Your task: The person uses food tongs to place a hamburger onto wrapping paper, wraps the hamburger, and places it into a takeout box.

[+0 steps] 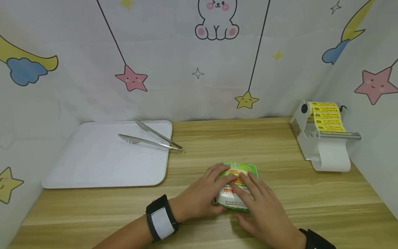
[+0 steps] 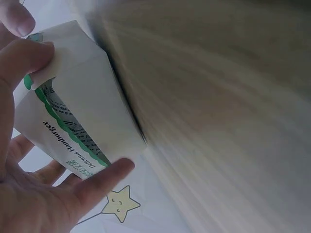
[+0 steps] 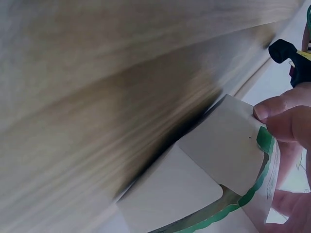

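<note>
A green and white hamburger box (image 1: 234,200) sits on the wooden table in front of the person. My left hand (image 1: 202,193) holds its left side, fingers over the top and thumb low at the near edge. From the right, my right hand (image 1: 264,207) lays its fingers across the printed lid, with the thumb low on the near side. The left wrist view shows the box (image 2: 92,107) side-on, with "Delicious Hamburger" printed on it. In the right wrist view, white flaps of the box (image 3: 214,141) meet with a narrow gap beside a green scalloped edge.
A white tray (image 1: 105,166) lies at the left, with metal tongs (image 1: 155,143) resting across its right edge. At the back right stands a label dispenser (image 1: 311,138) with yellow labels and a white backing strip hanging down. Printed cloth walls (image 1: 174,52) close off the back and sides.
</note>
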### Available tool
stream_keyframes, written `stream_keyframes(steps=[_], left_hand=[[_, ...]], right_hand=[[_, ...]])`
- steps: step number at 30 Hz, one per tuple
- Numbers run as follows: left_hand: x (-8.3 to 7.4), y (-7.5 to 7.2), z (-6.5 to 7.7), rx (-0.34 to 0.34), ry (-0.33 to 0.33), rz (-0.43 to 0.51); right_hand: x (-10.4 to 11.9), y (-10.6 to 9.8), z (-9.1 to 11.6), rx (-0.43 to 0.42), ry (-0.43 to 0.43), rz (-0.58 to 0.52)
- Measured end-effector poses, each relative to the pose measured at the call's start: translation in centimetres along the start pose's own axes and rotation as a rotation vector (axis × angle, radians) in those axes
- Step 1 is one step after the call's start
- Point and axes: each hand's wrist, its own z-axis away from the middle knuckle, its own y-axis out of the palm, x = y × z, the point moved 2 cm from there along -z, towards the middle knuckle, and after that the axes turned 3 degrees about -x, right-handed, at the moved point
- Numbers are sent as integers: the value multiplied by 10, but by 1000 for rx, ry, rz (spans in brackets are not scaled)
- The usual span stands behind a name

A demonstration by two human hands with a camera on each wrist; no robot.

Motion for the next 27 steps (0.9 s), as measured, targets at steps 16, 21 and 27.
stream_keyframes(steps=[16, 21, 27], left_hand=[[-1, -1, 0, 37, -35, 47], [0, -1, 1, 31, -23, 54], [0, 0, 0, 9, -17, 40]], right_hand=[[1, 1, 0, -22, -42, -10], [1, 2, 1, -14, -43, -8], [0, 4, 2, 0, -35, 6]])
